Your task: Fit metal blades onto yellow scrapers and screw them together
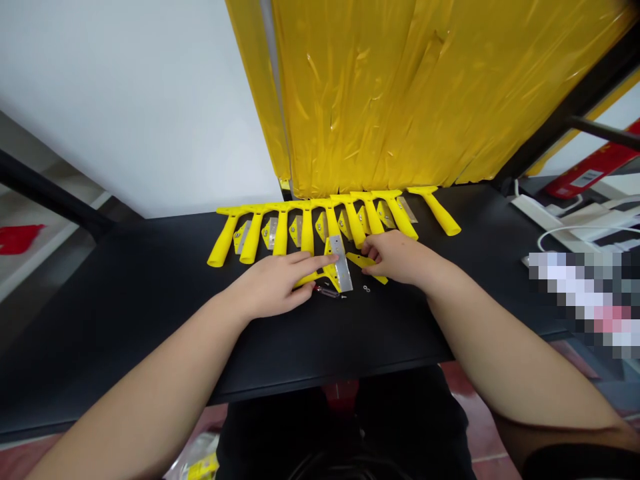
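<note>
My left hand (274,283) holds a yellow scraper handle lying on the black table, its index finger resting on the metal blade (342,265). A yellow plate (379,274) is pinched between the fingers of my right hand (395,259), just right of the blade. Near the left fingertips lies a small dark red tool (327,291). Two small rings (367,289) and a few tiny screws (343,297) are on the table in front of the blade. Several yellow scrapers (254,235) stand in a row behind my hands, with metal blades and yellow plates between them.
One yellow handle (443,212) lies apart at the right end of the row. Yellow plastic sheeting (400,93) hangs behind the black table (150,313). White power strips (555,227) with cables and a red box (590,167) are at the right.
</note>
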A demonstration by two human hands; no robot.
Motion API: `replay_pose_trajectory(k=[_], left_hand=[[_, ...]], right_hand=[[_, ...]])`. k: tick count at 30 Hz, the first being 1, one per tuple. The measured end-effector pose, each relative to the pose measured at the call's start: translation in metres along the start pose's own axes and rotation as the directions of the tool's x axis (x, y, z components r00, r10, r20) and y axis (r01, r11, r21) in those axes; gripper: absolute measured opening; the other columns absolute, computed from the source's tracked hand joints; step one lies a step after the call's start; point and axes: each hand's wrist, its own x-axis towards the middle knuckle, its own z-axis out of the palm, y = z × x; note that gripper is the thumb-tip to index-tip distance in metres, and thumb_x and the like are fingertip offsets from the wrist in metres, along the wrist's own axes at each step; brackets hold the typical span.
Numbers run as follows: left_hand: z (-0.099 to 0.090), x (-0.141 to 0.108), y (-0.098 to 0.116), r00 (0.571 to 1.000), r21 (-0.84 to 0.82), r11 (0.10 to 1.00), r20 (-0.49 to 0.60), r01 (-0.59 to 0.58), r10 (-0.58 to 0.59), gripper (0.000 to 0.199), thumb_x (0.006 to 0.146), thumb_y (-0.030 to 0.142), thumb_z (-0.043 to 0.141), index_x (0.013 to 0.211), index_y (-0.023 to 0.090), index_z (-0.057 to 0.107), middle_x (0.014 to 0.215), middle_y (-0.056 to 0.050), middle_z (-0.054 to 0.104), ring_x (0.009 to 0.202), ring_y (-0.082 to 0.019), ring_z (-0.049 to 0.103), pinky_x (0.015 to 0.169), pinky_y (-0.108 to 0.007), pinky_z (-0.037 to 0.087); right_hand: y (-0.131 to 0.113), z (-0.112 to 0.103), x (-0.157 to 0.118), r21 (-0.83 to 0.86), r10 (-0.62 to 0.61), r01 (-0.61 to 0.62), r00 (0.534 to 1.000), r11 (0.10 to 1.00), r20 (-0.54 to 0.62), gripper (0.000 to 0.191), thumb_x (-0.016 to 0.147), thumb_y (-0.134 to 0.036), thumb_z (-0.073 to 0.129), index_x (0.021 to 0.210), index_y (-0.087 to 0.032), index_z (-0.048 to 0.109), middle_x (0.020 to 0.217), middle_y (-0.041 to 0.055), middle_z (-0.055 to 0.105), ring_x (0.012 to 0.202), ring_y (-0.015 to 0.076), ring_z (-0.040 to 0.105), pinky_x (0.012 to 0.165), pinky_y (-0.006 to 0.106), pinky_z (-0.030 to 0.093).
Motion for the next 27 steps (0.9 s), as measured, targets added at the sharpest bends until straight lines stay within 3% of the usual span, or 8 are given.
replay_pose_trajectory(k=[4, 8, 12, 17, 19, 22, 24, 27], left_hand=[[0.000, 0.001, -0.001, 1.000, -0.016, 1.000, 0.009, -0.006, 0.006, 0.065, 0.104, 0.027, 0.050, 0.167, 0.037, 0.036, 0.125, -0.005, 0.072, 0.095, -0.021, 0.074, 0.079, -0.031, 0.056], [0.001, 0.001, -0.001, 1.000, -0.052, 0.999, -0.007, 0.001, -0.002, 0.061, 0.104, 0.028, 0.051, 0.164, 0.033, 0.040, 0.140, -0.008, 0.070, 0.107, -0.024, 0.075, 0.088, -0.034, 0.058], [0.001, 0.000, 0.000, 1.000, -0.061, 0.998, -0.005, 0.029, -0.029, 0.055, 0.105, 0.031, 0.051, 0.160, 0.032, 0.045, 0.142, -0.008, 0.070, 0.109, -0.025, 0.076, 0.090, -0.036, 0.059], [-0.001, 0.000, 0.001, 0.999, -0.057, 0.998, -0.012, 0.040, -0.040, 0.053, 0.105, 0.033, 0.053, 0.158, 0.031, 0.048, 0.136, -0.008, 0.073, 0.097, -0.024, 0.078, 0.083, -0.035, 0.059], [-0.001, 0.001, 0.002, 0.999, -0.048, 0.998, -0.017, 0.047, -0.048, 0.053, 0.104, 0.032, 0.055, 0.157, 0.030, 0.048, 0.130, -0.008, 0.075, 0.091, -0.023, 0.077, 0.079, -0.034, 0.059], [-0.001, 0.001, 0.001, 0.998, -0.031, 0.998, -0.025, 0.058, -0.059, 0.052, 0.103, 0.032, 0.056, 0.155, 0.030, 0.050, 0.121, -0.007, 0.077, 0.087, -0.022, 0.077, 0.076, -0.033, 0.058], [0.000, 0.001, 0.001, 0.997, -0.012, 0.998, -0.032, 0.063, -0.063, 0.052, 0.103, 0.031, 0.056, 0.155, 0.029, 0.050, 0.118, -0.007, 0.078, 0.085, -0.022, 0.076, 0.075, -0.033, 0.057], [0.001, 0.001, 0.001, 0.998, 0.015, 0.999, -0.044, 0.051, -0.050, 0.053, 0.103, 0.032, 0.055, 0.156, 0.029, 0.049, 0.118, -0.008, 0.078, 0.083, -0.022, 0.076, 0.071, -0.033, 0.057]], right_hand=[[0.001, -0.001, -0.001, -0.026, 0.002, -0.002, 1.000, 1.000, 0.029, 0.025, 0.076, -0.024, 0.084, 0.099, -0.021, 0.074, 0.097, 0.0067, 0.077, 0.080, 0.0238, 0.071, 0.073, 0.038, 0.054], [0.002, -0.006, -0.003, -0.049, -0.030, 0.031, 0.999, 0.998, 0.023, 0.013, 0.077, -0.016, 0.077, 0.084, -0.022, 0.068, 0.084, 0.0044, 0.073, 0.074, 0.0221, 0.064, 0.068, 0.036, 0.046], [0.005, -0.016, -0.006, 0.112, -0.086, 0.094, 0.993, 0.989, -0.077, 0.019, 0.077, -0.014, 0.072, 0.076, -0.024, 0.055, 0.073, -0.0004, 0.062, 0.068, 0.0187, 0.057, 0.064, 0.033, 0.040], [0.007, -0.024, -0.006, 0.355, -0.145, 0.196, 0.976, 0.914, -0.165, 0.043, 0.087, -0.026, 0.070, 0.069, -0.025, 0.032, 0.064, -0.0040, 0.047, 0.062, 0.0150, 0.048, 0.059, 0.031, 0.032], [0.005, -0.024, -0.006, 0.404, -0.160, 0.220, 0.971, 0.888, -0.177, 0.043, 0.086, -0.036, 0.075, 0.068, -0.024, 0.038, 0.064, -0.0046, 0.046, 0.061, 0.0139, 0.043, 0.059, 0.031, 0.031], [0.001, -0.023, -0.008, 0.525, -0.178, 0.230, 0.973, 0.819, -0.150, 0.028, 0.087, -0.046, 0.076, 0.080, -0.022, 0.063, 0.075, -0.0005, 0.062, 0.067, 0.0152, 0.052, 0.063, 0.032, 0.042], [-0.001, -0.022, -0.009, 0.586, -0.185, 0.237, 0.971, 0.775, -0.148, 0.023, 0.087, -0.044, 0.075, 0.092, -0.021, 0.072, 0.086, 0.0034, 0.071, 0.075, 0.0174, 0.061, 0.070, 0.034, 0.051], [-0.005, -0.017, -0.010, 0.659, -0.155, 0.239, 0.971, 0.713, -0.184, 0.020, 0.083, -0.036, 0.078, 0.096, -0.022, 0.071, 0.091, 0.0043, 0.075, 0.084, 0.0197, 0.069, 0.078, 0.037, 0.059]])
